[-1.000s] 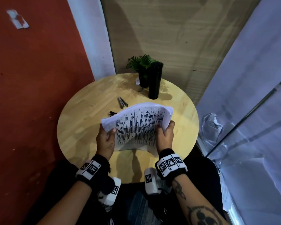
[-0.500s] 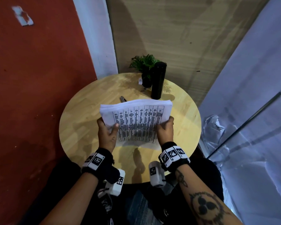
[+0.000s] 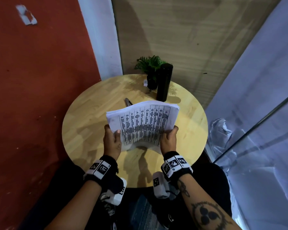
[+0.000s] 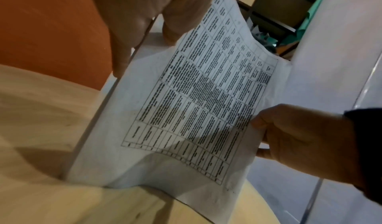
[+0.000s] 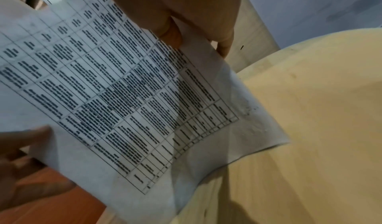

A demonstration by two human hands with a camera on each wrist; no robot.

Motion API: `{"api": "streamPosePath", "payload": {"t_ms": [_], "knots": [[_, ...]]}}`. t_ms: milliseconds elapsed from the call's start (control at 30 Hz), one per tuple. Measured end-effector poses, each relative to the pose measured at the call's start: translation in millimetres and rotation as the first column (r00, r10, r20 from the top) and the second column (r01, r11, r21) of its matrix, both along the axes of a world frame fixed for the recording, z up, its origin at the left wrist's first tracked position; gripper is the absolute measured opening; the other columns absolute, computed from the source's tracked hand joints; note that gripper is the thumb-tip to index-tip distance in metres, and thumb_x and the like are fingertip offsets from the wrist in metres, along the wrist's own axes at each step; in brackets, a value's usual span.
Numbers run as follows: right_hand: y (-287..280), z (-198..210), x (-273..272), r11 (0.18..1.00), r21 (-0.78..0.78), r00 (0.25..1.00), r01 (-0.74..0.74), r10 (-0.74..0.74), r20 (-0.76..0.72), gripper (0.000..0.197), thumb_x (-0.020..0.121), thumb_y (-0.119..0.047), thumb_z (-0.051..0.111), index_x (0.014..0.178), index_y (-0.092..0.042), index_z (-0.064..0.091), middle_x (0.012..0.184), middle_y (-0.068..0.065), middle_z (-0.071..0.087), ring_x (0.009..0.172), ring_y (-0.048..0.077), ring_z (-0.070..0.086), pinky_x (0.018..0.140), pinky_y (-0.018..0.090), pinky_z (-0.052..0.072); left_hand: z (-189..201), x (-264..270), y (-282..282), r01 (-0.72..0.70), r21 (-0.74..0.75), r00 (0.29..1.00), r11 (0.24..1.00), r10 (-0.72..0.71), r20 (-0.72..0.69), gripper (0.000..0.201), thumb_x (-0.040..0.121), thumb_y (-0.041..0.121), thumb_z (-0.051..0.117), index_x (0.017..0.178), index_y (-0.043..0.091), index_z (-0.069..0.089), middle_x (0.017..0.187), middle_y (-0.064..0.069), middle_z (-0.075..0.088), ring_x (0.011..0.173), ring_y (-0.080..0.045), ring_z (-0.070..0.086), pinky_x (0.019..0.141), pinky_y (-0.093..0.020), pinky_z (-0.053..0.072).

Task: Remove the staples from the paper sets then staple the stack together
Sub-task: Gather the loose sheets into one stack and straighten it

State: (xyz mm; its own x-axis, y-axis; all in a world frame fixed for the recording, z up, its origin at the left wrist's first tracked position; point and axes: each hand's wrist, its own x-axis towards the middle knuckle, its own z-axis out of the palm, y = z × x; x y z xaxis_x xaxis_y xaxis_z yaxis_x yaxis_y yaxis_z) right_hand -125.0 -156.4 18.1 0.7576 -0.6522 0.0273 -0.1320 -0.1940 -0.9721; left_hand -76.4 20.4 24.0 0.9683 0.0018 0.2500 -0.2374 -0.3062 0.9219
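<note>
A stack of printed paper (image 3: 143,123) with a table of dark text stands tilted on its lower edge on the round wooden table (image 3: 90,120). My left hand (image 3: 112,140) grips its left side, thumb on the front sheet. My right hand (image 3: 169,138) grips its right side. The left wrist view shows the paper (image 4: 186,113) bowed near its lower edge, and the right wrist view shows the same sheets (image 5: 128,87) pinched under my thumb. A metal tool (image 3: 128,102), perhaps the staple remover, pokes out behind the stack, mostly hidden.
A tall black bottle (image 3: 164,82) and a small potted plant (image 3: 150,70) stand at the table's far side. A red wall lies to the left, a glass panel (image 3: 256,130) to the right. My lap is just below the table's near edge.
Both hands raised the stack from a slant to more upright and squared it on its lower edge. The small dark item left of the stack is now hidden behind the paper.
</note>
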Motion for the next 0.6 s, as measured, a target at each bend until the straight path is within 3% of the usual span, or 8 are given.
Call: {"api": "streamPosePath", "payload": {"t_ms": [100, 167, 233, 300, 367, 433, 500, 600], "knots": [[0, -5, -2, 0.999, 0.016, 0.999, -0.033, 0.034, -0.028, 0.017, 0.079, -0.013, 0.035, 0.091, -0.005, 0.026, 0.083, 0.015, 0.043, 0.074, 0.023, 0.042, 0.060, 0.030, 0.024, -6, 2, 2, 0.031, 0.039, 0.998, 0.999, -0.029, -0.058, 0.047, 0.089, 0.023, 0.043, 0.120, -0.011, 0.036, 0.108, -0.019, 0.056, 0.097, -0.022, 0.051, 0.075, -0.026, 0.037], [-3, -5, -1, 0.999, -0.022, 0.998, -0.040, 0.039, -0.056, 0.023, 0.074, -0.022, 0.031, 0.091, -0.005, 0.027, 0.084, 0.016, 0.045, 0.072, 0.023, 0.041, 0.058, 0.029, 0.022, -7, 4, 2, 0.009, 0.090, 0.997, 0.996, -0.002, -0.075, 0.038, 0.095, 0.012, 0.046, 0.122, -0.013, 0.037, 0.105, -0.024, 0.058, 0.093, -0.025, 0.053, 0.071, -0.025, 0.034], [-6, 0, 2, 0.994, -0.098, 0.997, -0.042, 0.036, -0.064, 0.015, 0.085, -0.019, 0.035, 0.090, -0.007, 0.027, 0.082, 0.017, 0.045, 0.071, 0.024, 0.042, 0.059, 0.029, 0.024, -3, 10, 4, -0.018, 0.127, 0.997, 0.992, 0.026, -0.067, 0.033, 0.096, 0.002, 0.045, 0.121, -0.017, 0.037, 0.092, -0.024, 0.057, 0.084, -0.023, 0.051, 0.064, -0.025, 0.031], [-6, 7, 6, 0.977, -0.201, 0.997, -0.065, 0.057, -0.046, 0.012, 0.093, -0.005, 0.039, 0.089, -0.008, 0.028, 0.078, 0.016, 0.044, 0.069, 0.024, 0.042, 0.059, 0.029, 0.025, 2, 21, 14, -0.013, 0.124, 0.994, 0.992, 0.027, -0.107, 0.031, 0.096, 0.001, 0.043, 0.121, -0.016, 0.036, 0.089, -0.020, 0.058, 0.079, -0.022, 0.052, 0.061, -0.027, 0.034], [1, 13, 16, 0.938, -0.312, 0.988, -0.151, 0.129, -0.089, 0.011, 0.092, -0.002, 0.042, 0.093, -0.008, 0.034, 0.080, 0.015, 0.044, 0.067, 0.025, 0.042, 0.057, 0.030, 0.024, 0, 30, 26, -0.028, 0.058, 0.971, 0.998, 0.040, -0.236, 0.034, 0.096, -0.002, 0.042, 0.129, -0.010, 0.035, 0.110, -0.019, 0.059, 0.097, -0.030, 0.058, 0.080, -0.029, 0.044], [14, 10, 32, 0.898, -0.335, 0.946, -0.287, 0.211, -0.245, 0.016, 0.093, -0.007, 0.042, 0.110, -0.006, 0.041, 0.092, 0.014, 0.049, 0.073, 0.029, 0.049, 0.059, 0.032, 0.028, -12, 31, 39, -0.096, -0.067, 0.912, 0.993, 0.061, -0.406, 0.036, 0.094, -0.010, 0.038, 0.129, -0.004, 0.042, 0.125, -0.017, 0.054, 0.113, -0.030, 0.053, 0.091, -0.031, 0.040], [27, 0, 50, 0.849, -0.288, 0.843, -0.443, 0.286, -0.456, 0.028, 0.095, -0.012, 0.038, 0.122, -0.004, 0.040, 0.111, 0.019, 0.054, 0.091, 0.034, 0.056, 0.067, 0.033, 0.035, -36, 26, 53, -0.185, -0.148, 0.814, 0.972, 0.067, -0.577, 0.033, 0.094, -0.012, 0.036, 0.120, 0.000, 0.051, 0.118, -0.013, 0.056, 0.102, -0.028, 0.055, 0.089, -0.037, 0.044], [44, -18, 71, 0.779, -0.193, 0.674, -0.597, 0.356, -0.647, 0.029, 0.096, -0.014, 0.036, 0.120, 0.003, 0.039, 0.119, 0.026, 0.052, 0.107, 0.038, 0.054, 0.075, 0.036, 0.039, -75, 32, 77, -0.213, 0.111, 0.622, 0.971, 0.222, -0.751, 0.035, 0.093, -0.005, 0.042, 0.128, -0.008, 0.045, 0.130, -0.026, 0.051, 0.116, -0.039, 0.053, 0.096, -0.045, 0.044]]}}
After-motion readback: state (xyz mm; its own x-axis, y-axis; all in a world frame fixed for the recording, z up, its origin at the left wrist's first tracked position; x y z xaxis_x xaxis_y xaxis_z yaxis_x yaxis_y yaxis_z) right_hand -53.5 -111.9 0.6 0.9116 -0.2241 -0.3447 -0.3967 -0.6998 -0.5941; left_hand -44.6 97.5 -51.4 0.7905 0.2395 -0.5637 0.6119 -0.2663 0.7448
